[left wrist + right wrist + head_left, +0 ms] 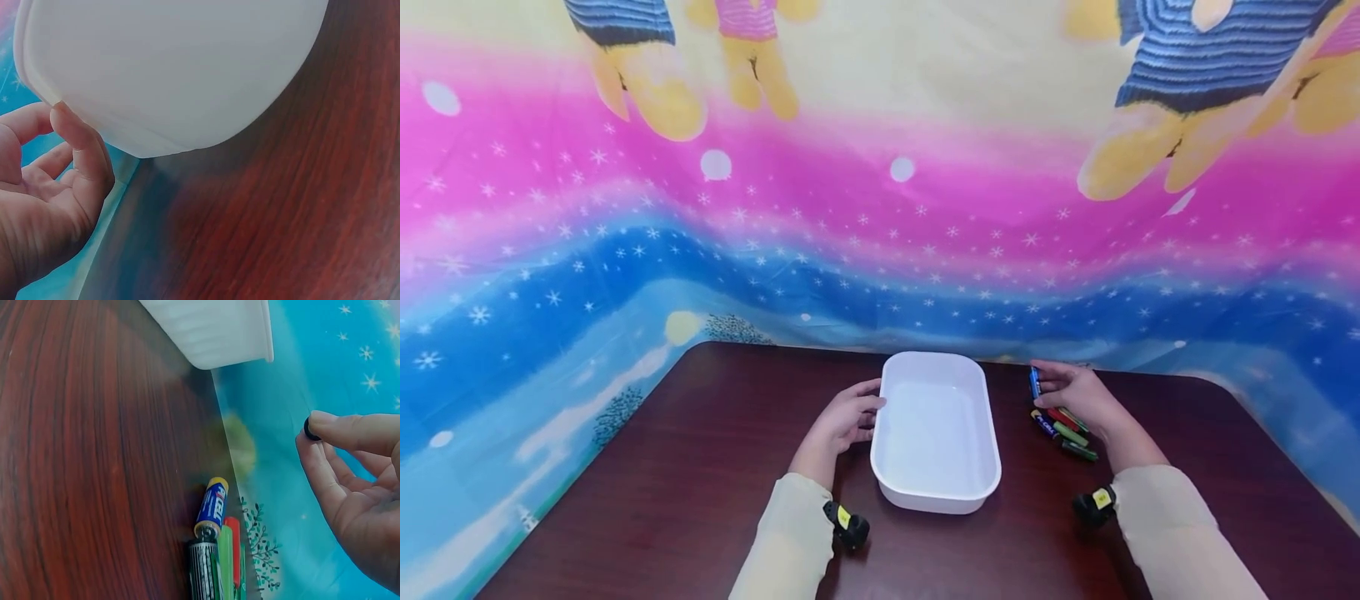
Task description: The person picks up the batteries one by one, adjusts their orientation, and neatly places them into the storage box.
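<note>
A white plastic tray [934, 503] with rounded corners stands on the table. At its left side my left hand [848, 417] holds the rim, thumb and fingertips together at the edge; the left wrist view shows the tray wall [187, 81] beyond that thumb. Right of the tray, my right hand [1078, 398] pinches a small blue cylinder [1034, 383] of battery size between thumb and fingers. Only its dark round end [310, 430] shows in the right wrist view. Below this hand lies a pile with a blue-and-yellow battery [213, 503], a black striped cylinder [204, 569] and green and red sticks [232, 544].
Dark reddish-brown wood makes up the tabletop [700, 483]. Behind the far edge hangs a printed cloth [865, 250] with snowflakes and bears. Each wrist carries a small black camera [847, 527] over a pale sleeve [793, 533].
</note>
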`<state>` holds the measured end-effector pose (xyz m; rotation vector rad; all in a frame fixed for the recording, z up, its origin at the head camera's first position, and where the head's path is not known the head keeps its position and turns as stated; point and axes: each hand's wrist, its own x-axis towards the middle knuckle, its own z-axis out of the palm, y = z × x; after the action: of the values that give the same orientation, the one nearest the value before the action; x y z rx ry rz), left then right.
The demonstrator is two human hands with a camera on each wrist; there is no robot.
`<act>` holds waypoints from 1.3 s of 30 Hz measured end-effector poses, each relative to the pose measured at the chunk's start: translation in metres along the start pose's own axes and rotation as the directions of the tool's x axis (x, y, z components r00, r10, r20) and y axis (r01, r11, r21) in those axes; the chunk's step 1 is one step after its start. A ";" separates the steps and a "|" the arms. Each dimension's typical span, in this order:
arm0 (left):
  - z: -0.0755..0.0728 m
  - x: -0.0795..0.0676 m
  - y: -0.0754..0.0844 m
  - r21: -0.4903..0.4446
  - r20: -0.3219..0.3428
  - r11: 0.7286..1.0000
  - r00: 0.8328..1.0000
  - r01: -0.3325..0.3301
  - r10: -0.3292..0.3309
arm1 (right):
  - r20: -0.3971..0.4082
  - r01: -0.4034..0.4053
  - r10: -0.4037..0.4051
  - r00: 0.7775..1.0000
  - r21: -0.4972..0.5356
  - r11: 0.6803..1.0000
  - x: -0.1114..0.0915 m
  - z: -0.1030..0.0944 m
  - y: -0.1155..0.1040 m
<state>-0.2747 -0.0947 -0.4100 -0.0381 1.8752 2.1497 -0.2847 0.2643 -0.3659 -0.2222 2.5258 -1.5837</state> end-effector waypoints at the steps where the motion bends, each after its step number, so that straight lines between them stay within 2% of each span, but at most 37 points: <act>1: 0.000 0.001 0.000 -0.001 -0.001 1.000 1.000 0.000 0.000 | 0.002 -0.003 0.003 1.000 0.004 1.000 0.001 0.001 -0.001; 11: 0.001 0.001 0.000 0.004 0.002 1.000 1.000 0.005 -0.005 | 0.006 -0.033 0.033 0.999 0.009 0.999 0.007 0.003 -0.012; 20: -0.003 0.002 -0.004 -0.016 0.005 0.999 1.000 0.027 -0.027 | 0.018 -0.036 0.035 0.999 0.068 0.997 0.015 0.013 -0.026; 25: -0.004 0.002 -0.002 -0.024 0.016 1.000 1.000 0.009 -0.009 | 0.021 -0.062 0.061 0.998 0.075 0.995 0.020 0.016 -0.039; 31: -0.003 0.003 -0.001 -0.021 0.014 1.000 1.000 0.019 -0.019 | 0.029 -0.042 0.041 0.999 0.053 0.998 0.025 0.022 -0.057; 39: 0.003 0.005 0.001 -0.012 0.025 1.000 0.999 0.020 -0.020 | 0.046 -0.070 0.064 0.997 0.134 0.989 0.033 0.033 -0.076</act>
<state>-0.2788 -0.0908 -0.4099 -0.0321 1.8399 2.1388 -0.3065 0.1961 -0.3129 -0.1506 2.3580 -1.6973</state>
